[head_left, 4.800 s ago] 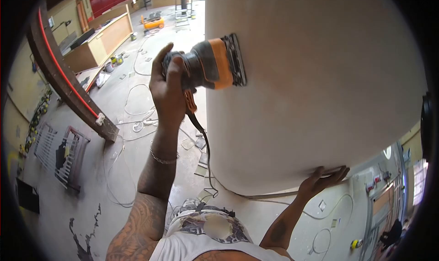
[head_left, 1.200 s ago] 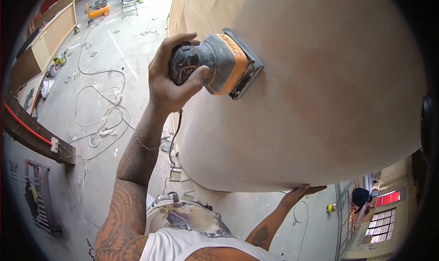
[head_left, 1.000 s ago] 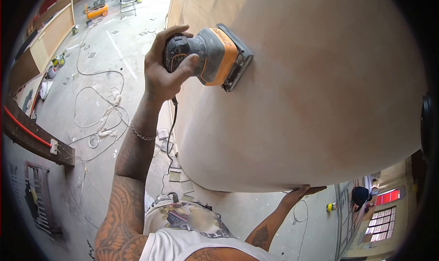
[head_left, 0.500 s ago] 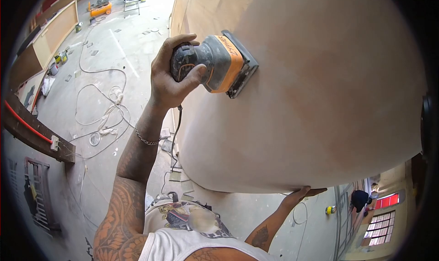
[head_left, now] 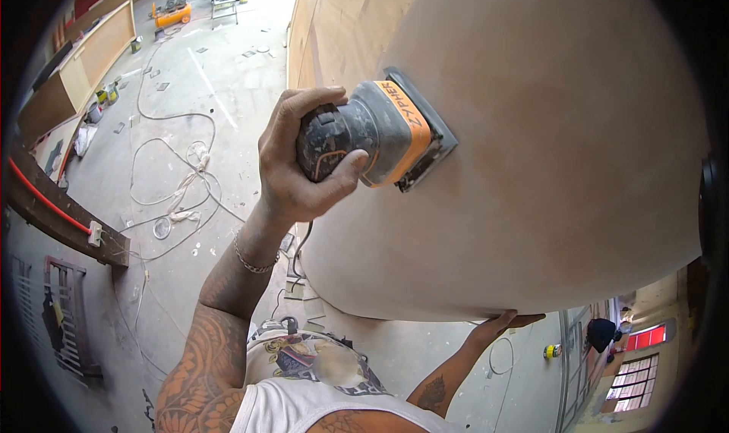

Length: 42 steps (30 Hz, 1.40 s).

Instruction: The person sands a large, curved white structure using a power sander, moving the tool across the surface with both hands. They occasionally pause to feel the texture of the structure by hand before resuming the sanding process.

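Observation:
My left hand [head_left: 307, 152] is wrapped round the dark rear body of an orange-banded sander [head_left: 387, 133], marked ZYPHER. The sander's flat pad rests against a large, curved, pale surface [head_left: 547, 182] with pinkish patches. A dark cord hangs from the tool below my wrist. Lower right, my right hand [head_left: 510, 320] touches the bottom edge of the curved surface, its visible fingers stretched out and partly hidden by that edge.
Cables [head_left: 186, 179] lie looped on the dusty floor at left. Beyond are an orange compressor [head_left: 172, 14], a stepladder [head_left: 225, 2] and wooden panels [head_left: 106, 42]. A dark beam [head_left: 61, 205] stands left. Another person [head_left: 601, 333] is at lower right, near a yellow can [head_left: 552, 351].
My left hand and the sander have moved right and down across the curved surface. My right hand stays at the bottom edge. The other person's visible shape has shifted slightly.

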Available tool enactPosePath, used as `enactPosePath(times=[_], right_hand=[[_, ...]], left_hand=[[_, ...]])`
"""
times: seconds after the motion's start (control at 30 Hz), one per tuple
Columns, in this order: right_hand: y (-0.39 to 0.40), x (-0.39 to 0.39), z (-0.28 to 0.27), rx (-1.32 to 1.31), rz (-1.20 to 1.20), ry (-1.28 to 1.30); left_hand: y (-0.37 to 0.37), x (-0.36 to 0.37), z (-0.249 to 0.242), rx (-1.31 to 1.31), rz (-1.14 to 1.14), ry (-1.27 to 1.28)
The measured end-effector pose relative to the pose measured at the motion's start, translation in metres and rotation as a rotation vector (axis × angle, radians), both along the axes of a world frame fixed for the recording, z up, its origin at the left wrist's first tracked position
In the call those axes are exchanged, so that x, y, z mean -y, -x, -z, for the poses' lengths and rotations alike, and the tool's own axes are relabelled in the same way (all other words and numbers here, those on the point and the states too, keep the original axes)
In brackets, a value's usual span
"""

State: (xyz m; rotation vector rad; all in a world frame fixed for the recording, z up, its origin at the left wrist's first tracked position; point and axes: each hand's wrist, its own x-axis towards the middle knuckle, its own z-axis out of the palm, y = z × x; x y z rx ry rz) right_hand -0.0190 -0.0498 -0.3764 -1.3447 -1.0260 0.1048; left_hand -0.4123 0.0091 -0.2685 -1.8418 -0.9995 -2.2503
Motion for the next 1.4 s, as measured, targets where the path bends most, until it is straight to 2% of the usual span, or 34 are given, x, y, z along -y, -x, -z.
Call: enactPosePath(times=[0.33, 0.53, 0.77, 1.23, 1.4], right_hand=[[-0.004, 0.002, 0.002, 0.036, 0.019, 0.021], [-0.010, 0.004, 0.003, 0.073, 0.031, 0.053], [-0.006, 0.002, 0.003, 0.051, 0.027, 0.032], [-0.012, -0.001, 0.009, 0.005, 0.032, 0.028], [-0.012, -0.003, 0.007, 0.020, 0.029, 0.004]], left_hand=[[-0.049, 0.051, 0.003, -0.252, -0.111, -0.036], [-0.065, 0.060, 0.009, -0.180, -0.037, -0.051], [-0.019, 0.024, 0.002, -0.139, -0.114, -0.066], [0.053, -0.060, -0.007, 0.140, 0.199, 0.032], [0.065, -0.071, -0.003, 0.126, 0.132, 0.087]])
